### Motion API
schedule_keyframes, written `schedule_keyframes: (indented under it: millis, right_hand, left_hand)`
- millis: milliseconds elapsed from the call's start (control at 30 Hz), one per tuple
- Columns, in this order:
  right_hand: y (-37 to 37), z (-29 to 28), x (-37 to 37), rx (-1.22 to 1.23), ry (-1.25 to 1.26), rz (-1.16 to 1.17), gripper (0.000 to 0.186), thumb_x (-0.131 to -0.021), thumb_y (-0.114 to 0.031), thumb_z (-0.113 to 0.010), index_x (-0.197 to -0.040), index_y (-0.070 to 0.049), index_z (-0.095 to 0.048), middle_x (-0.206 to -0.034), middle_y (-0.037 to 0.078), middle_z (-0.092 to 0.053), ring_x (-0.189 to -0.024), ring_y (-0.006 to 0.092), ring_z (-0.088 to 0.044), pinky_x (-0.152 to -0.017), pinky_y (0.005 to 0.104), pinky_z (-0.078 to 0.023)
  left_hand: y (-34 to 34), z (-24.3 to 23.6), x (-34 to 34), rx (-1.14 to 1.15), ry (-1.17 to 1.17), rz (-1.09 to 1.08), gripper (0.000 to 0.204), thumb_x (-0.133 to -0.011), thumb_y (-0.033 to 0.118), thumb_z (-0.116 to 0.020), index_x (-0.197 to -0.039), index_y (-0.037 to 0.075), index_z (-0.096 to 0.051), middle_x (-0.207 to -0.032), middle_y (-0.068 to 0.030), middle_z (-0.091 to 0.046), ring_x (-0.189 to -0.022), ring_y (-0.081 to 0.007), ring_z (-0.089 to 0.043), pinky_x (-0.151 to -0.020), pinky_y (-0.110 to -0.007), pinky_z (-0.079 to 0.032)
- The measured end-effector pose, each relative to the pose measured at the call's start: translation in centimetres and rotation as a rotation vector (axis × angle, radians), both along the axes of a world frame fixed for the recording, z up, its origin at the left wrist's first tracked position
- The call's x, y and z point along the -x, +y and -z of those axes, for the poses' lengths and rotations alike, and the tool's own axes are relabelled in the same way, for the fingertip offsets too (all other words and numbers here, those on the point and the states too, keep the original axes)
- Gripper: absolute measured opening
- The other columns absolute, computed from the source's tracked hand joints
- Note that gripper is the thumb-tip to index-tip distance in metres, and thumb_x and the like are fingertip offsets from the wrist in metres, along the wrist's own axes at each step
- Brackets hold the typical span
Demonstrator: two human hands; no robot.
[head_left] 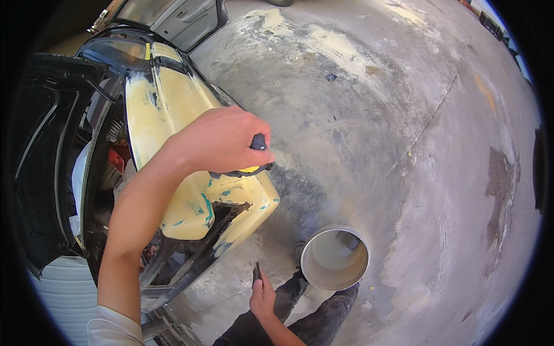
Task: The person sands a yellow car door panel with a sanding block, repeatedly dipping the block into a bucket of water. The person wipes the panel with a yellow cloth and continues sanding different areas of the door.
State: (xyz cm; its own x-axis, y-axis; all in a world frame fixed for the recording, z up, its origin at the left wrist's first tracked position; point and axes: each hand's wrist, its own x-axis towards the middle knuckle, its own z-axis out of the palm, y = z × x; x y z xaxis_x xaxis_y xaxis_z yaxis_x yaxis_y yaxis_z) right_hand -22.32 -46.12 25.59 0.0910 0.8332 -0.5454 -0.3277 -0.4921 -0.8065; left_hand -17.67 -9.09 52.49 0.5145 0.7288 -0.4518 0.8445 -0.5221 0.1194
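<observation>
My left hand (228, 135) is closed around the dark knob of a hand sanding block (259, 142). The block's black base, with a patch of yellow, rests against the car's front fender (173, 92). Yellowish filler covers that fender, with teal and dark spots toward its front end. Lower down, in front of my legs, my right hand (264, 297) grips a small dark flat piece (257, 272), whose kind I cannot make out. My left forearm hides part of the fender and engine bay.
A round metal bucket (306, 262) with some pale liquid stands by my feet. The raised black hood (43, 150) is on the left, beside the engine bay (109, 167). An opened car door (184, 26) sticks out at the back. Pale dust lies on the concrete floor (369, 144).
</observation>
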Motion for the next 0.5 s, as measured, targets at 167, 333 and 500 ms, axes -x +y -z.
schedule_keyframes:
  millis: [167,333,500]
  right_hand:
    - [-1.0,2.3,-8.4,0.279,0.200,0.233,0.037,-0.102,-0.019,-0.057,-0.130,0.006,-0.058,-0.109,0.005,-0.066,-0.090,0.0110,-0.060,-0.082,0.0245,-0.047]
    - [-5.0,4.4,-15.9,0.360,0.237,0.121,0.032,-0.100,-0.016,-0.060,-0.122,0.007,-0.061,-0.104,0.005,-0.066,-0.090,0.0116,-0.060,-0.082,0.0258,-0.047]
    - [-5.9,3.7,-23.3,0.336,0.104,0.062,0.026,-0.098,-0.011,-0.060,-0.115,0.008,-0.063,-0.099,0.006,-0.068,-0.086,0.0135,-0.061,-0.080,0.0273,-0.048]
  left_hand:
    - [-6.1,1.4,-1.3,-0.030,-0.058,0.091,0.028,-0.089,0.035,-0.068,-0.095,0.008,-0.066,-0.084,-0.0106,-0.064,-0.081,-0.0330,-0.065,-0.071,-0.043,-0.050]
    - [-14.0,8.5,-3.2,0.186,-0.235,-0.133,0.029,-0.094,0.035,-0.063,-0.103,0.008,-0.065,-0.094,-0.0096,-0.065,-0.090,-0.0303,-0.066,-0.077,-0.043,-0.051]
    - [-23.0,21.7,-4.9,0.372,-0.410,-0.638,0.041,-0.095,0.038,-0.061,-0.123,0.009,-0.059,-0.117,-0.0150,-0.063,-0.111,-0.0357,-0.060,-0.093,-0.047,-0.047]
